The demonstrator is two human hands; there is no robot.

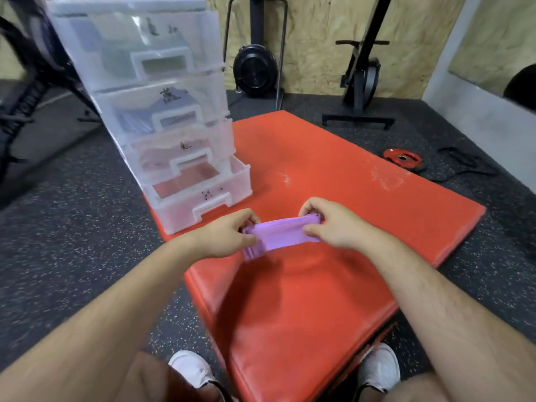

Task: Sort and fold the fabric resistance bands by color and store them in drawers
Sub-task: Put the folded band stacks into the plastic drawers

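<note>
Folded purple band (282, 235) is pinched at its ends by left hand (223, 237) and right hand (330, 224), near drawer unit (116, 68). Its bottom drawer (243, 181) stands open, apparently unfilled. Storing is judged outstanding.

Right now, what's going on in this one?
A person is folding a purple band over a red mat. The left-hand grip pinches its left end and the right-hand grip pinches its right end. A clear drawer unit stands on the mat's far left corner. Its bottom drawer is pulled out and the three above are shut. The band is not yet stored.
</note>
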